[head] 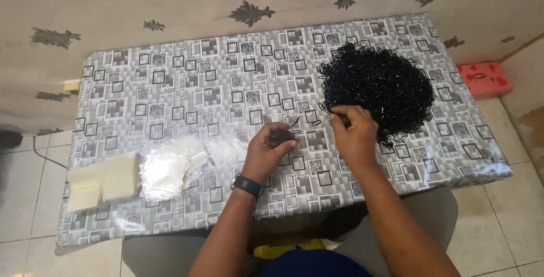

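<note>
The head view looks down on a surface (pixel 187 93) covered in a grey cloth with a pattern of squares, set against a pale wall with dark leaf motifs. A big heap of small black bands (pixel 378 84) lies on the far right part of the surface. The right hand (pixel 354 135) rests at the near edge of that heap, its grip pinched shut on a few bands where thumb and fingertips meet at the heap's rim. The left hand (pixel 271 152) hovers just beside it, nearer the middle of the surface, fingers curled in a clenched grip around a small dark bunch (pixel 281 137) of bands; 1 loose loop sticks up above the fingers. A black watch (pixel 247 185) sits on the left wrist. To the left of the hands lies a loose pile of clear bags (pixel 170 166), and further left, near the surface's corner, 2 stacks of pale cards (pixel 102 182) lie side by side, just beside the bags. A red box (pixel 485 79) sits on the tiled floor past the right end of the surface.
</note>
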